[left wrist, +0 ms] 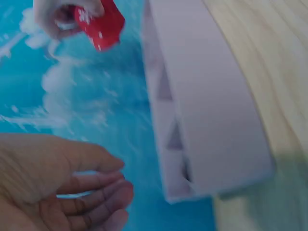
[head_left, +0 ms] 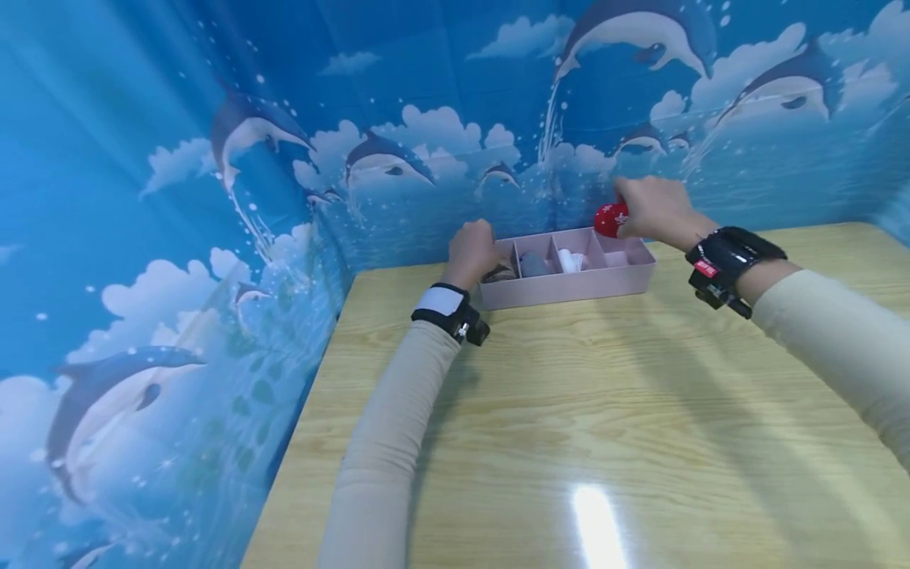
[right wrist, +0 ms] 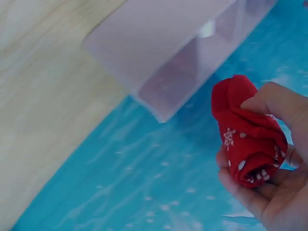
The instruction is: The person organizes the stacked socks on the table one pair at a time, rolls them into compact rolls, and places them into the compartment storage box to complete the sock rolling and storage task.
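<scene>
My right hand [head_left: 656, 209] grips a rolled-up red sock [right wrist: 240, 126] with white snowflakes, thumb on one side and fingers beneath it. It holds the sock above the right end of a pale pink divided box [head_left: 569, 289], apart from it in the right wrist view. My left hand [head_left: 472, 253] is at the box's left end, its fingers loosely bent with nothing between them in the left wrist view. Inside the box, from the left, lie a dark brownish bundle [head_left: 500, 273], a grey bundle [head_left: 533, 265] and a white bundle [head_left: 569, 260], in separate compartments.
The box stands at the back edge of a light wooden table [head_left: 554, 395]. Right behind it hangs a blue curtain [head_left: 441, 71] printed with dolphins and clouds, which also runs along the left side.
</scene>
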A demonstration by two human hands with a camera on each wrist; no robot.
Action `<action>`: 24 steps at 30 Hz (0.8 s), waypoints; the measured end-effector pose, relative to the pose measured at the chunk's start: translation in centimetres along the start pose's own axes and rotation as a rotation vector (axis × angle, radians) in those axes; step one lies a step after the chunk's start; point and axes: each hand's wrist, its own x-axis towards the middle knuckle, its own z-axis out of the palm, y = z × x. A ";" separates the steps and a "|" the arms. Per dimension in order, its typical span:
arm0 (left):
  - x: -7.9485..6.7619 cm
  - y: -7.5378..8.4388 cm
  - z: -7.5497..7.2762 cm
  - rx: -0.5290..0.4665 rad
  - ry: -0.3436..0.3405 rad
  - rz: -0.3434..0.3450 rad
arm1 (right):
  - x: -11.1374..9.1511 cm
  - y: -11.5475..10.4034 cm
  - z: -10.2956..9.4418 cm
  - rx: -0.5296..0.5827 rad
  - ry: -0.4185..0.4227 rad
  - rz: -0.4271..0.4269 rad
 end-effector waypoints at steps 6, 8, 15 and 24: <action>0.7 -2.2 1.5 0.009 -0.045 -0.132 | 1.3 1.3 2.3 -0.036 -0.036 0.075; 1.0 -2.6 2.0 -0.004 -0.055 -0.155 | 1.6 1.5 3.1 -0.059 -0.053 0.098; 1.6 -3.3 2.7 -0.071 -0.027 -0.201 | 2.2 1.7 5.9 -0.050 -0.038 0.104; 2.1 -3.5 2.6 -0.052 -0.072 -0.184 | 1.9 2.0 8.3 0.112 -0.035 0.072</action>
